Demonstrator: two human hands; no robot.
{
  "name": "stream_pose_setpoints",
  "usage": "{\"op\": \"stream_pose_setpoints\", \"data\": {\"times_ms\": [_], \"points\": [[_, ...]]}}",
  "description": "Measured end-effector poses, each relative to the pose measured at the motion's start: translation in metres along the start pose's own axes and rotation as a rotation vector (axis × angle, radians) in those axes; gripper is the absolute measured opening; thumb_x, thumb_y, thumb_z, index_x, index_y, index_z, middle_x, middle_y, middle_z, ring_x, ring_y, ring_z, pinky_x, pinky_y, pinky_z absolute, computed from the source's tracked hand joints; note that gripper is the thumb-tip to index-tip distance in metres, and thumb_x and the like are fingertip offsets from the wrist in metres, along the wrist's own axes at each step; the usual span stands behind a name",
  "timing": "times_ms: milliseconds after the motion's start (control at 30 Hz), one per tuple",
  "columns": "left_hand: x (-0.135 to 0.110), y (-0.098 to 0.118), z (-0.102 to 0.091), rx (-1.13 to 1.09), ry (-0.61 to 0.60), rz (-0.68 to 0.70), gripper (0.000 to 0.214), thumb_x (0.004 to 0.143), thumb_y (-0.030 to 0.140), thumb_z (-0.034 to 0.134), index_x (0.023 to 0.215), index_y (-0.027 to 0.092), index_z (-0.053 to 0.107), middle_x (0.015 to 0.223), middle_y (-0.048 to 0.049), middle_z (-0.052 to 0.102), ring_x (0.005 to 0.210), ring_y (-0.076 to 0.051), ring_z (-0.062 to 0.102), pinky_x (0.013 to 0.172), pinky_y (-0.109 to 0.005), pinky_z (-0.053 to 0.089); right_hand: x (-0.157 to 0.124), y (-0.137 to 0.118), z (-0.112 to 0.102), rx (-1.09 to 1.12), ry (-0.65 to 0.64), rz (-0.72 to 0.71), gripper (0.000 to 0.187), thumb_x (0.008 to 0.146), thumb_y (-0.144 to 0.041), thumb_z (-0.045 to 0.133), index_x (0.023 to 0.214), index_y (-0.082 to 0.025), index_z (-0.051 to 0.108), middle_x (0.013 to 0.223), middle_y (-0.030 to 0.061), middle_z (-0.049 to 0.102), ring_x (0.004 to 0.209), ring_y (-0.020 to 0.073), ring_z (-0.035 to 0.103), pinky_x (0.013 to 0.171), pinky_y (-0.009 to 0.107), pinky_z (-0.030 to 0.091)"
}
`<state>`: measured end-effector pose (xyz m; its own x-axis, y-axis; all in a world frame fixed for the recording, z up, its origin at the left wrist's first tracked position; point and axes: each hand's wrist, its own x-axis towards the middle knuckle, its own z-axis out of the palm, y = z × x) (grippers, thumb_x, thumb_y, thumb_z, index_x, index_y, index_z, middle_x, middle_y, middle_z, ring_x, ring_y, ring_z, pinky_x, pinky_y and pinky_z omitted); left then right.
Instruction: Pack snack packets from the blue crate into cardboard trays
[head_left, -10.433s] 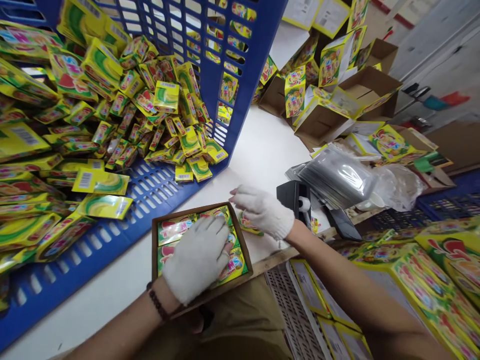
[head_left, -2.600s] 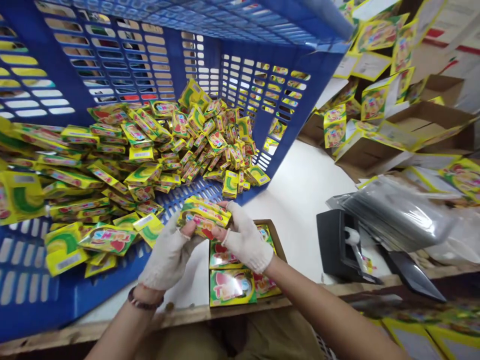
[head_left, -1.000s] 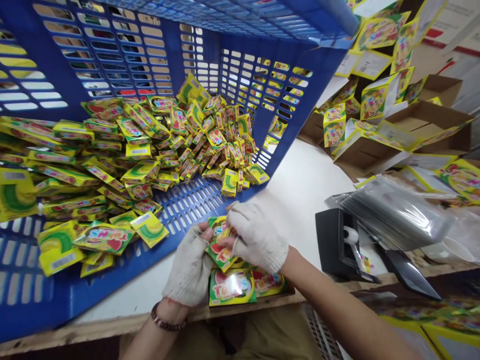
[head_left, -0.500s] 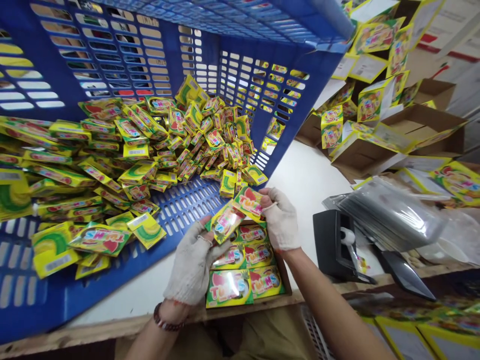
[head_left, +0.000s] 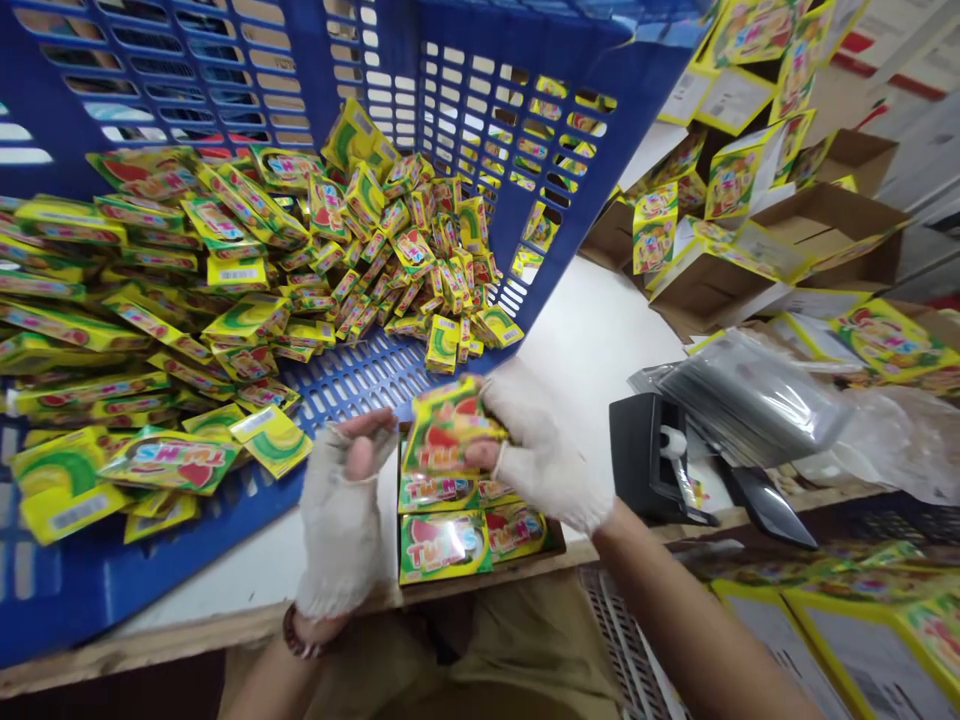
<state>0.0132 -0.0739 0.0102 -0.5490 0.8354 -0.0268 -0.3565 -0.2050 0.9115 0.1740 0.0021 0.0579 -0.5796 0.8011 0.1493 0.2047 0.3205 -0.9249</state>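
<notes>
My right hand (head_left: 544,465), gloved, reaches in from the right of the brown tray (head_left: 555,540) and pinches a yellow packet (head_left: 444,428) just above the tray's far end. My left hand (head_left: 341,505), also gloved, hovers just left of the tray, fingers half curled and holding nothing, thumb tip near the packet's edge. The tray, filled with matching packets, rests on the white tabletop (head_left: 600,345). Beyond the tray stands a blue crate (head_left: 480,40) heaped with packets. Right of the tray sits a black dispenser (head_left: 649,460); open cartons (head_left: 720,290) lie farther back.
</notes>
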Motion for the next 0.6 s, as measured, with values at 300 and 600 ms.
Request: {"op": "stream_pose_setpoints", "data": {"times_ms": [300,600], "points": [[-0.028,-0.022,-0.007,0.571,-0.160,0.110,0.045,0.095,0.049,0.050,0.128,0.021,0.058,0.133,-0.0089,0.062,0.123,-0.023,0.057,0.103,-0.037,0.047,-0.026,0.009,0.033,-0.750,-0.204,-0.207,0.060,0.081,-0.023,0.068,0.137,-0.011,0.049,0.120,0.0161,0.059,0.110,0.0292,0.052,0.093,0.045,0.047],[-0.007,-0.017,-0.013,0.816,-0.335,0.332,0.042,0.098,0.044,0.036,0.123,0.019,0.060,0.124,-0.0113,0.066,0.112,-0.026,0.062,0.094,-0.042,0.050,-0.003,0.015,-0.003,-0.255,-0.029,-0.101,0.033,0.089,-0.016,0.051,0.121,-0.017,0.057,0.113,0.0075,0.065,0.101,0.0207,0.060,0.091,0.038,0.049]]}}
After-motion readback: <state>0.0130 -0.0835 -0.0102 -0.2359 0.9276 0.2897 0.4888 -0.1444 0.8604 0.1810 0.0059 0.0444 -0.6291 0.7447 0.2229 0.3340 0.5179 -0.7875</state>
